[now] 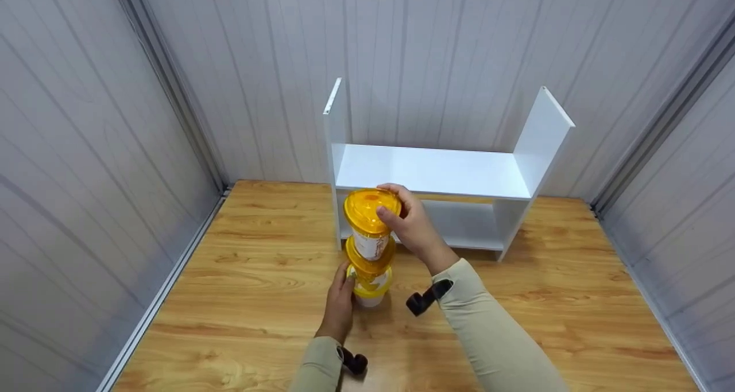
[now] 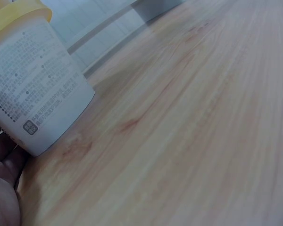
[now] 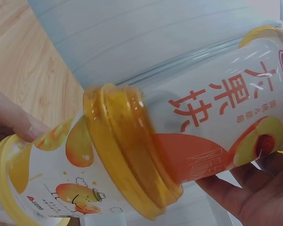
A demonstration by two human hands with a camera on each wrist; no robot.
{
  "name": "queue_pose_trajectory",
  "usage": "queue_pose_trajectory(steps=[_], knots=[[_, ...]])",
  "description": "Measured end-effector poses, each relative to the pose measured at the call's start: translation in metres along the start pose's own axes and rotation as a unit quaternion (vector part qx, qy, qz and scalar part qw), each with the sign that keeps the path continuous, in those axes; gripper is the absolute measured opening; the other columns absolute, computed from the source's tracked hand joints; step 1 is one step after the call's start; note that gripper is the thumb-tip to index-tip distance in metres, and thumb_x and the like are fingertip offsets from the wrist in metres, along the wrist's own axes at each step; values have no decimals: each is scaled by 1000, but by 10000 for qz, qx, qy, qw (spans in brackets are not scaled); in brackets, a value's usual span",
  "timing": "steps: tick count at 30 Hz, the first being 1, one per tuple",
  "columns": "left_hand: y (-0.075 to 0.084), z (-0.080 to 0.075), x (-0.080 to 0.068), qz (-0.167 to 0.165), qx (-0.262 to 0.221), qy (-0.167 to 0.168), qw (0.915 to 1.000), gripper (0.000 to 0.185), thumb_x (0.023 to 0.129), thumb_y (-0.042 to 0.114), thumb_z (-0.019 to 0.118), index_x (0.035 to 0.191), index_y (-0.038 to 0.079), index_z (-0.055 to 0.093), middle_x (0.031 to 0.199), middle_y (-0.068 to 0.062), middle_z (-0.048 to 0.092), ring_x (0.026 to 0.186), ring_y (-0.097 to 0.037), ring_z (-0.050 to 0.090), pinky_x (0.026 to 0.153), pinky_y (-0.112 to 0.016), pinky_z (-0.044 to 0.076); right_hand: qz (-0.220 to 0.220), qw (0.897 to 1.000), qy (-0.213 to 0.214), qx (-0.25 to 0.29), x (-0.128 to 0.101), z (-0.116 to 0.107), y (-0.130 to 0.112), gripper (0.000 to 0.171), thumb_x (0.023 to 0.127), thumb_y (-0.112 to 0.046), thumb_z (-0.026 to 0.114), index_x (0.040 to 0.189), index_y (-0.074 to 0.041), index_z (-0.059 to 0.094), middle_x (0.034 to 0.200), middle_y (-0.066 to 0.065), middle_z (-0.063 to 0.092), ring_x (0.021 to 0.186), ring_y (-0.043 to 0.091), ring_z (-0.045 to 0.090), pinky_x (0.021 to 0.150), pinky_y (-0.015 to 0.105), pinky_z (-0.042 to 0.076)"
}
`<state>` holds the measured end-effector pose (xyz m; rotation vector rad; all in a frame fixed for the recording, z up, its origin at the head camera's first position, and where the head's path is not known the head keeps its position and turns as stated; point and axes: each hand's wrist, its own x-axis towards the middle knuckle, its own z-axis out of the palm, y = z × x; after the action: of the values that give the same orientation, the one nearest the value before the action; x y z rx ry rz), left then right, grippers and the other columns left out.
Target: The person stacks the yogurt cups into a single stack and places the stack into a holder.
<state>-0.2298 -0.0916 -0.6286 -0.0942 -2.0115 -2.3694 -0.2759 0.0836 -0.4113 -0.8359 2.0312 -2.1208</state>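
- The right hand curls its grip round the upper fruit cup, a glossy tapered plastic cup with a translucent orange-yellow domed lid; it stands stacked on the lower fruit cup.
- The lower fruit cup, white-walled with small print and a yellow lid, stands upright on the wood-grain tabletop.
- The left hand steadies the lower cup's base; its fingers seem wrapped round it, though the view is poor.
- A smooth white two-tier shelf stands just behind the cups.
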Motion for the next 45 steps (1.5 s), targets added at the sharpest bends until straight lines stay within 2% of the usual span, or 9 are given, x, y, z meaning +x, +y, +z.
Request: queue_pose_trajectory(steps=[3,9,18,25,31,34,39,41,45], knots=[[1,0,0,4,-24,-15,10000,49,110,34,36,159,27,30,162,2,33,150,-22,26,122,-50,18,55,10000,27,-12,-1,-1,1,68,94,-44,69,142,-2,46,126,20,56,108,29,60,96,37,54],[0,1,1,25,61,-23,10000,48,111,32,35,158,27,31,161,2,34,150,-22,27,122,-50,18,96,10000,12,-24,-2,-2,0,68,94,-45,69,142,-3,46,127,20,56,110,29,60,97,37,53],[-1,-1,2,38,16,17,10000,48,111,29,36,158,25,31,161,0,35,150,-22,26,123,-49,17,42,9995,-16,-298,-3,-2,1,105,77,-77,65,147,-2,41,131,19,55,113,28,59,98,36,52],[-2,-1,2,107,-181,75,9998,50,111,26,36,160,17,28,163,-5,31,151,-25,23,123,-50,16,-64,9991,-40,-406,-1,-1,-1,124,69,-85,60,152,1,31,128,19,59,108,26,63,94,35,54],[-2,0,4,68,-138,97,9998,50,110,28,37,159,21,30,162,-2,33,151,-24,25,123,-51,16,-259,9988,-39,-417,0,-8,-6,117,73,-83,60,152,-2,33,128,19,62,102,24,66,89,32,56],[-2,0,4,30,-51,123,9999,50,110,29,37,159,21,30,162,-2,33,151,-24,24,123,-51,16,-210,9989,65,-418,-1,-14,-9,114,73,-82,61,151,-3,34,135,19,59,111,25,64,96,34,54],[-4,-1,3,32,55,131,9999,49,111,30,36,159,23,30,162,-2,33,151,-24,25,123,-51,16,-33,9978,346,-571,-2,-26,-15,109,74,-80,64,150,-6,38,141,23,55,125,29,58,106,46,47],[-4,-1,3,37,34,120,9999,49,111,29,36,159,23,30,162,-1,33,150,-24,26,123,-50,17,27,9970,459,-629,-4,-32,-17,101,78,-74,67,150,-8,40,142,24,54,127,30,57,106,50,46],[-4,-2,2,18,0,112,9999,49,111,29,37,159,25,30,162,0,34,150,-23,26,123,-50,17,82,9948,726,-705,-8,-47,-21,69,94,-43,70,148,-10,43,142,24,54,127,34,56,103,48,48]])
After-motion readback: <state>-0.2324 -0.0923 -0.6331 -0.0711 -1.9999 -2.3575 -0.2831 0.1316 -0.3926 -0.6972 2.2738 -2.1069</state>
